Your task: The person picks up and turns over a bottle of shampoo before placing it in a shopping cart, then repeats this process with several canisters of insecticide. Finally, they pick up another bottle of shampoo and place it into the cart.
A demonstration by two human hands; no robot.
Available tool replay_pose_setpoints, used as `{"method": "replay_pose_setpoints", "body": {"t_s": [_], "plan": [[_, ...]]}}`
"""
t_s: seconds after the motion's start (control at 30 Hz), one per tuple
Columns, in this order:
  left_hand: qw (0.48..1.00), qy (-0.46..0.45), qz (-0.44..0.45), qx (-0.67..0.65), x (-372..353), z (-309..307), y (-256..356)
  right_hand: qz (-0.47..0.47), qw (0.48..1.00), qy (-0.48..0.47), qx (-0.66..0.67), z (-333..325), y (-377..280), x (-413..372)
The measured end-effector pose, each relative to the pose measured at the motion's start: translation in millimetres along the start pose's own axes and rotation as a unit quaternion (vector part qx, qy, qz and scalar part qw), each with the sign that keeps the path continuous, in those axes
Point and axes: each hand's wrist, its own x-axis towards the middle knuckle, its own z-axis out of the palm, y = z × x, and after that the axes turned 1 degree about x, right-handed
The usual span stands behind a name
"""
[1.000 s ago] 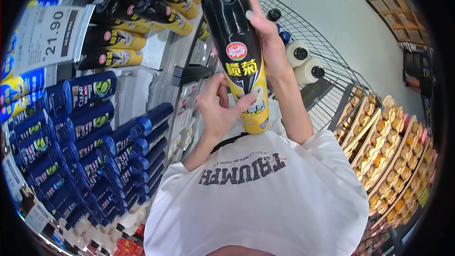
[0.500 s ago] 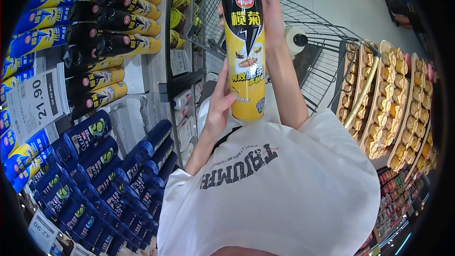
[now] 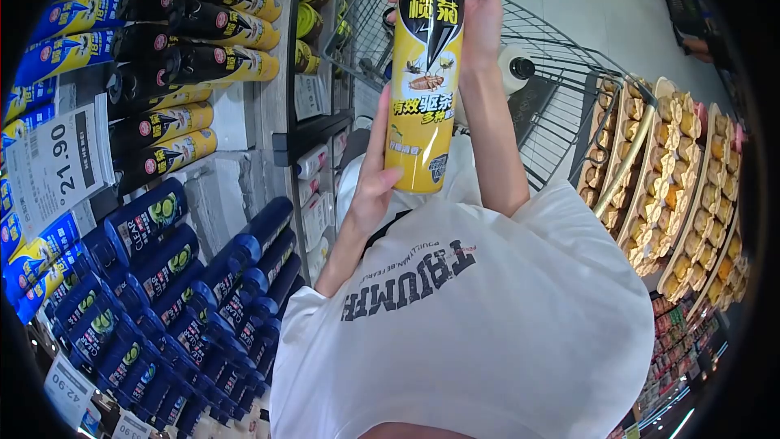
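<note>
A tall black-and-yellow insecticide spray can, with insect pictures on its label, is held up in front of my chest. My left hand is closed against the can's lower left side, thumb near the base. Around the upper part wraps my right hand, coming from the right, with its fingertips showing past the can's left edge. The can's top is cut off by the frame edge. Behind it stands a wire shopping cart with a white bottle with a black cap inside.
At left, shelves hold rows of similar black-and-yellow cans and blue shampoo bottles, with a price tag in front. Green-capped cans stand farther along. Stacked egg trays are on the right beyond the cart.
The can has shifted slightly and tilted, its top now leaning to the right and its base a little left. Both hands have kept hold of it.
</note>
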Motion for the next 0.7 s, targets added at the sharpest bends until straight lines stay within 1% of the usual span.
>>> {"method": "replay_pose_setpoints", "body": {"t_s": [0.07,0.3,0.4,0.5,0.53,0.57,0.6,0.67,0.7], "plan": [[1.0,-0.001,-0.001,0.014,1,0,2,-0.006,1.0,0.026,-0.01,2,1,-2],[1.0,-0.003,0.003,0.018,1,-4,1,0.0,1.0,0.003,-0.014,-7,3,3],[0.999,0.032,-0.001,0.01,0,-6,-4,0.003,1.0,-0.014,-0.017,-12,3,7],[0.998,0.064,0.025,-0.017,1,-13,-14,0.002,1.0,-0.019,-0.022,-19,4,8],[0.997,0.068,0.027,-0.022,1,-16,-14,-0.004,1.0,-0.011,-0.018,-21,4,8],[0.997,0.073,0.03,-0.026,0,-19,-13,-0.034,0.999,0.024,-0.031,-26,5,8],[0.996,0.078,0.033,-0.03,-2,-21,-11,-0.057,0.997,0.03,-0.047,-27,4,9],[0.991,0.107,0.038,-0.075,-4,-18,-5,-0.103,0.99,0.046,-0.08,-29,2,9],[0.987,0.122,0.04,-0.098,-4,-17,-3,-0.107,0.986,0.051,-0.121,-29,-2,7]]}}
